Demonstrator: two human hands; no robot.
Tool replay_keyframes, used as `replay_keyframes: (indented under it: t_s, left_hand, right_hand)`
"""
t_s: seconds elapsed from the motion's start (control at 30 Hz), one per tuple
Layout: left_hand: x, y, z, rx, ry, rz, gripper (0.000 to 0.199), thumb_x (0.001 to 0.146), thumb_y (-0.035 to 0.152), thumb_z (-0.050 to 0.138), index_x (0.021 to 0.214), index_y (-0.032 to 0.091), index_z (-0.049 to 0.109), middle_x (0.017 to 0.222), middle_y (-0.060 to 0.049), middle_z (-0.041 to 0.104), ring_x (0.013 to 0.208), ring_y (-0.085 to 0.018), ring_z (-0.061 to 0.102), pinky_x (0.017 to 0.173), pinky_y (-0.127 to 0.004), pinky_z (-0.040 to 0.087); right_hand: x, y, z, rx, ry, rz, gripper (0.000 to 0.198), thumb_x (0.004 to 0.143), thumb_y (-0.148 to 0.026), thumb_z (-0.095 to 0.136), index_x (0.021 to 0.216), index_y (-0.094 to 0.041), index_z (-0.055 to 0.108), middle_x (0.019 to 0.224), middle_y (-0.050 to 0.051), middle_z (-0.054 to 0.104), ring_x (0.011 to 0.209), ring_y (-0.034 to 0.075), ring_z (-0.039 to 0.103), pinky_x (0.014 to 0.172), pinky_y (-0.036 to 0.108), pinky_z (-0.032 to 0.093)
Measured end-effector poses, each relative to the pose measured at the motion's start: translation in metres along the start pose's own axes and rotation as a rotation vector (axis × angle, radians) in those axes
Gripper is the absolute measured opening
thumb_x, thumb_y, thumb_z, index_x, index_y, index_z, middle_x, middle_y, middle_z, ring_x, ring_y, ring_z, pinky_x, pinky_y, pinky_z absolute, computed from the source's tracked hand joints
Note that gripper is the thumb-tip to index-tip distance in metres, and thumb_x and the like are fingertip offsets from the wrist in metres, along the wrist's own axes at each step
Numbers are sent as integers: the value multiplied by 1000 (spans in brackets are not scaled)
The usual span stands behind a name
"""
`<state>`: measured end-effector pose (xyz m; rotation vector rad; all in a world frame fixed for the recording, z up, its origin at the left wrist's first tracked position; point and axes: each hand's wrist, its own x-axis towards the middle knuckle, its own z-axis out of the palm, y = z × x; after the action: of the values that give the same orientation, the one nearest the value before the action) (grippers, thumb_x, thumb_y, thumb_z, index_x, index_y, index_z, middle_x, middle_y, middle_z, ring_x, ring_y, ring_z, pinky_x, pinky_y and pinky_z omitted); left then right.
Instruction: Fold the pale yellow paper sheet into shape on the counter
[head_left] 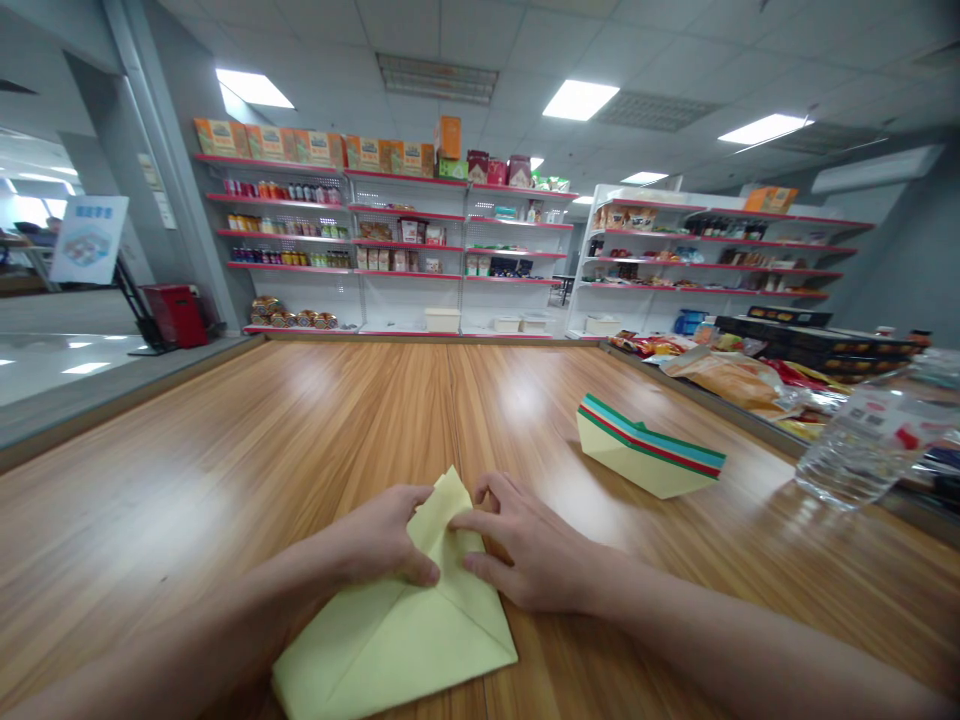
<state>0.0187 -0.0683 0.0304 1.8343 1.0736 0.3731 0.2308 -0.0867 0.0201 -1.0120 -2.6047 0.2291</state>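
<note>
A sheet of pale yellow paper [420, 640], folded to a point at its far end, lies on the wooden table in front of me. Around the left side of its narrow part is my left hand [386, 535], the thumb on top and the other fingers at or behind the edge. My right hand [525, 545] touches the same part from the right, with fingertips on the paper near the tip. Creases run from the middle towards the near corners. To the right stands a folded paper boat [649, 455], pale yellow with green, blue and red stripes along its upper edge.
A clear plastic bottle [862, 440] stands at the table's right side. Beyond it are snack packets [735, 380] and stacked black boxes [817, 345]. Shelves with goods [409, 210] line the back, and a red box [176, 315] stands on the floor at left.
</note>
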Motion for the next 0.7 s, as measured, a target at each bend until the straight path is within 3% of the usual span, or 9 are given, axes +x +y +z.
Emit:
replay_keyframes:
  t_s: [0.1, 0.27, 0.5, 0.7]
  left_hand:
    - [0, 0, 1, -35, -18, -19, 44, 53, 17, 66, 97, 18, 63, 90, -1, 67, 79, -21, 62, 65, -26, 46]
    - [2, -5, 3, -110, -30, -52, 40, 51, 14, 65, 91, 15, 65, 90, -3, 68, 79, -23, 62, 64, -27, 47]
    - [2, -8, 6, -116, -18, -55, 45, 52, 14, 64, 97, 15, 64, 85, -3, 68, 74, -21, 62, 59, -26, 47]
    - [2, -10, 6, -43, -10, -12, 46, 53, 12, 63, 98, 17, 65, 89, -2, 68, 80, -22, 62, 62, -26, 46]
  right_hand:
    - [1, 1, 2, 42, -38, -28, 31, 85, -34, 52, 115, -25, 56, 93, 6, 45, 87, 18, 46, 79, 34, 40]
    - [4, 2, 1, 34, -77, -117, 30, 88, -31, 48, 117, -28, 56, 97, 6, 44, 90, 17, 46, 81, 32, 39]
    - [3, 6, 0, -42, -34, -21, 38, 82, -41, 54, 116, -23, 55, 92, 6, 46, 85, 19, 46, 77, 34, 39]
    - [3, 1, -1, -50, -78, -120, 28, 85, -36, 51, 111, -27, 58, 93, 5, 44, 87, 19, 44, 77, 33, 37]
